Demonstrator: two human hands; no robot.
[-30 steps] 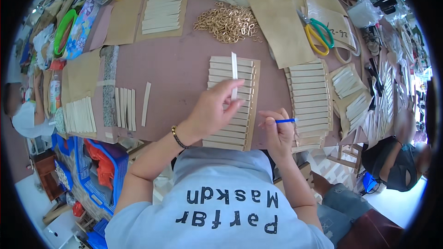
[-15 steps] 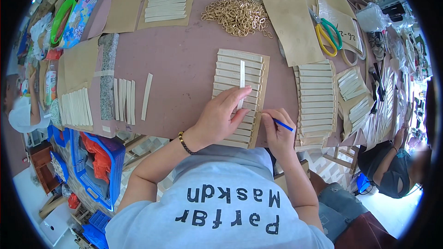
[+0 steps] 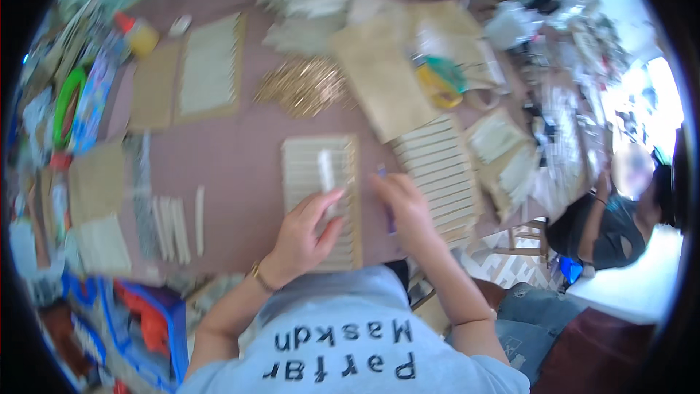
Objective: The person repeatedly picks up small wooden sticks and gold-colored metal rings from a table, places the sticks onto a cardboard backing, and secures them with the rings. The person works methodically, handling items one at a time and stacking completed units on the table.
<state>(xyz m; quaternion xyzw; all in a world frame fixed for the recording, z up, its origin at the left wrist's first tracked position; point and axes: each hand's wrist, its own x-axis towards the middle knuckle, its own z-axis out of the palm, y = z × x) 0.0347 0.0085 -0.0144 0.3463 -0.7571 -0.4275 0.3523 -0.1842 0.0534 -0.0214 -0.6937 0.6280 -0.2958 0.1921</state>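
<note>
Motion blurs the view. My left hand (image 3: 302, 237) is over a tan card covered with rows of pale strips (image 3: 302, 164). A loose white strip (image 3: 326, 169) runs under its index finger, which rests across it; the thumb is a little apart. To the right of the card, my right hand (image 3: 408, 208) is closed around a slim blue pen-like tool (image 3: 391, 220). One end of the tool pokes out past the fingertips and the other shows below the fingers. Its exact kind is too blurred to tell.
Gold metal links (image 3: 306, 84) lie heaped beyond the card. Another strip-covered card (image 3: 437, 168) is at right, below tan sheets (image 3: 386, 73) and yellow-green-handled scissors (image 3: 441, 80). Several loose strips (image 3: 171, 228) lie at left. A person in dark clothing (image 3: 605, 226) sits far right.
The whole view has shifted, with the table appearing lower and further left. The blue tool has swung from pointing right to nearly upright in my right hand. My left hand stays on the strip.
</note>
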